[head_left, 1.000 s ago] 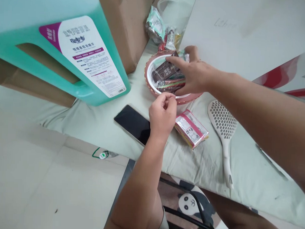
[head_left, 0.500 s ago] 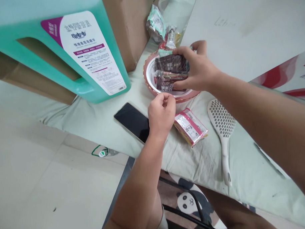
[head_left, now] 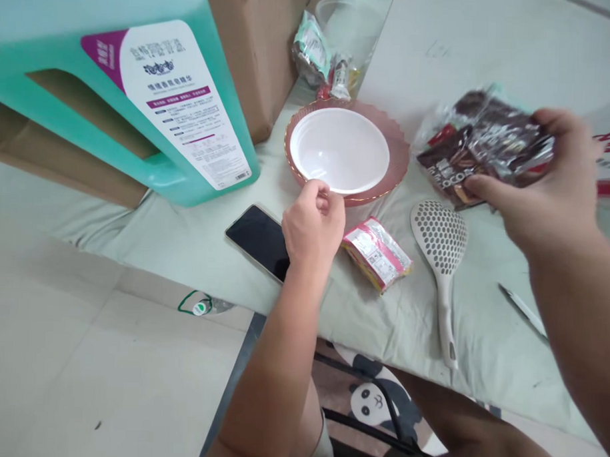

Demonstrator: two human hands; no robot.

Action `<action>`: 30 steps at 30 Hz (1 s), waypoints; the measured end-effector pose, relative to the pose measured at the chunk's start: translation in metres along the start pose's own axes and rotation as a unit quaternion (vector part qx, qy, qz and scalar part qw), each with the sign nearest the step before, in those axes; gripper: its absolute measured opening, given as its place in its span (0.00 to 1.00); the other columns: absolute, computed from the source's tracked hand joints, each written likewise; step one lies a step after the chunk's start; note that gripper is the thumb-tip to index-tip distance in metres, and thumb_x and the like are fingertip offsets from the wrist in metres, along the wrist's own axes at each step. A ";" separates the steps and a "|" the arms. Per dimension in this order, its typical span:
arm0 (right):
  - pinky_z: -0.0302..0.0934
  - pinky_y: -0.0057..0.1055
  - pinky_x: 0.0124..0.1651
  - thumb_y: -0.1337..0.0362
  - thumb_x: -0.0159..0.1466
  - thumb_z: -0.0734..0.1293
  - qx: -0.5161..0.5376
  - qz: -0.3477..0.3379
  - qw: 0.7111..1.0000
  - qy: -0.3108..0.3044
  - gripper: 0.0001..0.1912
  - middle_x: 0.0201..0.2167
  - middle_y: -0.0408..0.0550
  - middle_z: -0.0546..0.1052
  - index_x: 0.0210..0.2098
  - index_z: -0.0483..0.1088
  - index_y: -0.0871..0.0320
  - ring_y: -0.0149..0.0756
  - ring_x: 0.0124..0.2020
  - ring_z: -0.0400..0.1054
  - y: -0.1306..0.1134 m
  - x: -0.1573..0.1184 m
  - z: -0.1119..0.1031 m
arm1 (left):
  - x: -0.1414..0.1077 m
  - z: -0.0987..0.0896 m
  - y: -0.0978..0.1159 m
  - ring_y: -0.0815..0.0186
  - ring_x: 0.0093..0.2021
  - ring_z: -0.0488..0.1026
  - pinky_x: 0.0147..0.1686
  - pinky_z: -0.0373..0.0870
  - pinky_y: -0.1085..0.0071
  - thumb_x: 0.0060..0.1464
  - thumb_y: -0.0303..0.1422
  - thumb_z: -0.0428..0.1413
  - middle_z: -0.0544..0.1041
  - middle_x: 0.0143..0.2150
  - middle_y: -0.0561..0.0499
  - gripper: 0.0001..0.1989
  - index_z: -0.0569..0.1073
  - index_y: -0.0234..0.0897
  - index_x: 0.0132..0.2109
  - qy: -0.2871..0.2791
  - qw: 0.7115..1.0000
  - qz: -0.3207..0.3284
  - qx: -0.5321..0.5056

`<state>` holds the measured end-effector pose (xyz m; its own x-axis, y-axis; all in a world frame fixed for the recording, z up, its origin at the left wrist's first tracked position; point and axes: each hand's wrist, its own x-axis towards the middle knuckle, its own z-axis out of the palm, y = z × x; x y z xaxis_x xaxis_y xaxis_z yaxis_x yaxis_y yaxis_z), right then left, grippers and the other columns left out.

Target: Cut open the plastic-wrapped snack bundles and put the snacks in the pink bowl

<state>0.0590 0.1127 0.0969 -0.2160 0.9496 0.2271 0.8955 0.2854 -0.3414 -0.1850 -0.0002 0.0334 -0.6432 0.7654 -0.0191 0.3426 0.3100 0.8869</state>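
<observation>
Snack packets (head_left: 481, 144): grasped in our right hand (head_left: 554, 184), held right of the pink dish (head_left: 399, 144).
Our left hand (head_left: 312, 225): clenched at its rim, partly hiding phone (head_left: 259, 237); striped packet (head_left: 377, 253), perforated ladle (head_left: 442, 243) nearby.

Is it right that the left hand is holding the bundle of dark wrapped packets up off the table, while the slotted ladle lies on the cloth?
Not quite: in the current head view, the right hand holds the bundle of dark wrapped packets. The slotted ladle does lie on the cloth.
</observation>
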 end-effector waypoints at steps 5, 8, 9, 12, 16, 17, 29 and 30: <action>0.57 0.45 0.72 0.59 0.51 0.77 0.067 0.209 0.975 0.027 0.46 0.65 0.59 0.61 0.67 0.61 0.52 0.53 0.68 0.63 -0.015 -0.019 0.025 | 0.000 0.003 -0.001 0.64 0.32 0.76 0.38 0.64 0.67 0.58 0.32 0.56 0.78 0.28 0.56 0.04 0.70 0.44 0.33 0.015 0.999 -0.005 -0.039; 0.52 0.44 0.74 0.54 0.54 0.76 0.056 0.201 0.978 0.004 0.44 0.65 0.62 0.60 0.68 0.62 0.51 0.55 0.70 0.59 -0.029 -0.014 0.028 | 0.001 0.004 -0.002 0.65 0.32 0.75 0.38 0.65 0.67 0.57 0.32 0.56 0.78 0.28 0.56 0.05 0.70 0.44 0.33 0.027 0.997 -0.005 -0.071; 0.51 0.44 0.75 0.54 0.54 0.75 0.055 0.195 0.979 -0.004 0.44 0.64 0.62 0.60 0.68 0.62 0.50 0.56 0.71 0.58 -0.032 -0.012 0.029 | 0.001 0.004 -0.002 0.65 0.32 0.75 0.38 0.65 0.68 0.57 0.32 0.56 0.78 0.28 0.56 0.05 0.69 0.44 0.32 0.031 0.996 -0.004 -0.078; 0.51 0.48 0.75 0.52 0.53 0.75 0.060 0.180 0.981 -0.033 0.46 0.64 0.61 0.58 0.68 0.60 0.49 0.58 0.70 0.57 -0.037 -0.009 0.036 | 0.002 0.002 -0.002 0.65 0.32 0.75 0.37 0.64 0.68 0.57 0.31 0.56 0.77 0.27 0.56 0.06 0.68 0.44 0.31 0.037 0.995 -0.006 -0.089; 0.57 0.57 0.71 0.48 0.52 0.74 0.058 0.165 0.982 -0.068 0.48 0.63 0.60 0.59 0.69 0.59 0.49 0.60 0.68 0.59 -0.040 -0.015 0.051 | 0.006 -0.002 -0.002 0.64 0.32 0.75 0.38 0.65 0.67 0.56 0.30 0.57 0.78 0.28 0.56 0.06 0.68 0.44 0.32 0.035 0.995 -0.027 -0.092; 0.58 0.58 0.69 0.47 0.52 0.74 0.051 0.151 0.984 -0.079 0.48 0.62 0.60 0.60 0.69 0.59 0.50 0.61 0.69 0.58 -0.040 -0.017 0.053 | 0.007 -0.003 -0.003 0.64 0.32 0.75 0.38 0.65 0.67 0.57 0.30 0.57 0.78 0.28 0.56 0.06 0.68 0.44 0.32 0.033 0.995 -0.032 -0.091; 0.66 0.52 0.62 0.58 0.65 0.66 -0.111 -0.062 0.982 -0.142 0.18 0.47 0.57 0.79 0.52 0.77 0.54 0.51 0.51 0.75 -0.087 0.027 0.009 | 0.014 -0.003 -0.009 0.65 0.27 0.71 0.33 0.66 0.69 0.57 0.32 0.56 0.71 0.24 0.56 0.01 0.70 0.44 0.38 0.006 0.989 -0.051 -0.137; 0.67 0.50 0.62 0.59 0.65 0.66 -0.092 -0.062 0.983 -0.147 0.16 0.47 0.54 0.80 0.50 0.77 0.54 0.49 0.49 0.76 -0.099 0.033 0.015 | 0.014 -0.002 -0.009 0.65 0.27 0.71 0.33 0.66 0.69 0.57 0.32 0.55 0.71 0.24 0.56 0.01 0.70 0.44 0.37 0.006 0.989 -0.049 -0.137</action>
<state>-0.0423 0.1178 0.1248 -0.4061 0.9135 -0.0259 0.9048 0.3979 -0.1519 -0.1982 0.0066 0.0263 -0.6728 0.7320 -0.1074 0.0807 0.2168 0.9729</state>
